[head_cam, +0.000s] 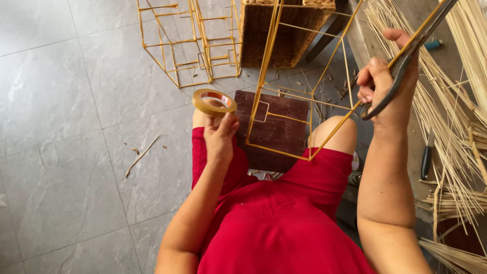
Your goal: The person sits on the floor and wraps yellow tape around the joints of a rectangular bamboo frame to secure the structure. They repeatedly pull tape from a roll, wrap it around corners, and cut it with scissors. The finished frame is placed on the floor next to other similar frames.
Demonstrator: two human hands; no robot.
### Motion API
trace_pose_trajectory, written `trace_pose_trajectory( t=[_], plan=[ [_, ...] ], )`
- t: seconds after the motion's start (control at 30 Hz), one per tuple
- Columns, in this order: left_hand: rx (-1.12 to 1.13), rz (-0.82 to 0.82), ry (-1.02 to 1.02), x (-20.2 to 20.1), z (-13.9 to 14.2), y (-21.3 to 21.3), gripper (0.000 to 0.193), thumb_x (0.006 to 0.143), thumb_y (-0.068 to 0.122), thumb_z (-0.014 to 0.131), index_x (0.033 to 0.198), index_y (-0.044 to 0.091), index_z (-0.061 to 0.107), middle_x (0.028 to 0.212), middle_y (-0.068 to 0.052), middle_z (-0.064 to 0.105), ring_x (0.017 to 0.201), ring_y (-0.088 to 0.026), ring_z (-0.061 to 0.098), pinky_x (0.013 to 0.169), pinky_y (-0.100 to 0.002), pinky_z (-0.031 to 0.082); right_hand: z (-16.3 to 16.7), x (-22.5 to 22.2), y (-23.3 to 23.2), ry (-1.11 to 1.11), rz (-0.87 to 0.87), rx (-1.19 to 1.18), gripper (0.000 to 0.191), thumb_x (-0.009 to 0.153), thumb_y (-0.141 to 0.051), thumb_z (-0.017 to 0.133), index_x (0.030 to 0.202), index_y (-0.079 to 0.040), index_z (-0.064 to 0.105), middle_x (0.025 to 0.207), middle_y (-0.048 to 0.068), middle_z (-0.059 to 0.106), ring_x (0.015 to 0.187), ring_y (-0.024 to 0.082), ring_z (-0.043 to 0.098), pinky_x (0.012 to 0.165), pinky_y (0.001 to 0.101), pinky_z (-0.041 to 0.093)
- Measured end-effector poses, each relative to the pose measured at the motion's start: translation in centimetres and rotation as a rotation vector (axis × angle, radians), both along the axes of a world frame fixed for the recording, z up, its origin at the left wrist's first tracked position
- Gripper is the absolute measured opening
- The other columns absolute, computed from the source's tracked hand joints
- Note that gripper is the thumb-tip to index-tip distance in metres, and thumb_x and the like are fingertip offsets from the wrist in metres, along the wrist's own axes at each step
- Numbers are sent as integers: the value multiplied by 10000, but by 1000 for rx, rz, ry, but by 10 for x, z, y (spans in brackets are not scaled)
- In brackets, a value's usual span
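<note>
My left hand holds a roll of yellowish tape up by its rim, above my left knee. My right hand grips dark metal scissors together with one bar of a yellow wire frame. The frame rests tilted over my lap and knees, which are covered by red cloth. A dark brown board lies under the frame between my knees.
More yellow wire frames stand on the grey tiled floor ahead, beside a woven brown basket. Bundles of pale reed strips lie at the right, with a dark-handled knife. Reed scraps litter the floor.
</note>
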State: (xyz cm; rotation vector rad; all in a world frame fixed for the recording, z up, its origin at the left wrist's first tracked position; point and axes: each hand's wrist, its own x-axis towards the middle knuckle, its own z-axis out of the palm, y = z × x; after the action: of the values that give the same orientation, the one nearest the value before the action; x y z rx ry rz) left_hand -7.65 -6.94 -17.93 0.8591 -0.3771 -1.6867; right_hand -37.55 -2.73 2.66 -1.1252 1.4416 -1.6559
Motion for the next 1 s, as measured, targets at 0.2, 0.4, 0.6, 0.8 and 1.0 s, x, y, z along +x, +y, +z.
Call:
trace_pose_trajectory(
  t=[0.2, 0.4, 0.6, 0.8, 1.0],
  plan=[
    [3, -100, 110, -33, 7, -14, 275, 973, 47, 682, 1206, 79, 540, 992, -48, 680, 704, -93, 612, 806, -361, 637, 11, -7, -17, -53, -75, -20, 316, 1153, -18, 615, 1430, -79, 477, 735, 70, 530, 492, 88, 393, 449, 214, 318],
    [1, -156, 120, -25, 60, 11, 334, 978, 30, 667, 1281, 71, 532, 989, -51, 655, 773, -132, 651, 806, -355, 631, 36, -16, -28, 3, -126, -47, 371, 1124, 15, 604, 1462, -84, 487, 739, 71, 504, 505, 105, 398, 463, 222, 295],
    [-3, -169, 194, -24, 89, 15, 383, 994, 39, 668, 1344, 64, 514, 1033, -53, 656, 805, -171, 680, 696, -299, 583, 28, -30, -51, -59, -83, -33, 393, 1085, 24, 610, 1451, -47, 485, 770, 104, 520, 495, 115, 387, 481, 252, 304],
    [60, -147, 161, -26, 90, 1, 446, 973, 65, 679, 1379, 83, 493, 1078, -76, 678, 817, -188, 702, 660, -279, 569, -11, -72, -94, -203, -26, -9, 560, 1078, 6, 622, 1568, -79, 365, 798, 128, 598, 507, 123, 452, 476, 260, 372],
    [84, -156, 136, -28, 96, -3, 474, 970, 75, 674, 1401, 64, 478, 1118, -85, 687, 842, -179, 702, 681, -288, 583, -44, -87, -125, -16, 48, 38, 450, 1159, -79, 633, 1558, -14, 434, 877, 156, 691, 623, 153, 614, 541, 271, 498]
  ],
)
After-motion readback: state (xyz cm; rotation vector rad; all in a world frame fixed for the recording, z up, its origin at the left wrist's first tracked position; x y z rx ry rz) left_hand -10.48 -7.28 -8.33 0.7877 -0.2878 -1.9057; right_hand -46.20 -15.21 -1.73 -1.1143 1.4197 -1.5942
